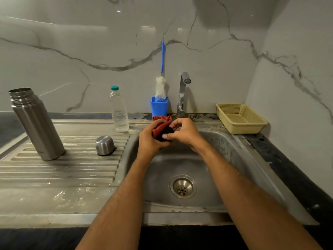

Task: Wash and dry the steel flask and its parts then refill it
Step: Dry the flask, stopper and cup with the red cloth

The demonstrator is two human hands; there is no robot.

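Note:
The open steel flask (pixel 37 123) stands upright on the ribbed drainboard at the left. Its steel cup lid (pixel 105 145) rests upside down on the drainboard, right of the flask. Over the sink basin my left hand (pixel 152 139) grips a red cloth (pixel 161 123) wrapped round a black stopper (pixel 166 134). My right hand (pixel 183 131) pinches the same black stopper from the right, with thumb and fingers on it. Much of the stopper is hidden by the cloth and my fingers.
A clear water bottle (pixel 119 112) with a teal cap stands behind the drainboard. A blue cup (pixel 159 107) holds a blue bottle brush (pixel 162 76). The tap (pixel 182 94) is off. A yellow basket (pixel 240 118) sits at the right. The sink drain (pixel 182 186) lies below my arms.

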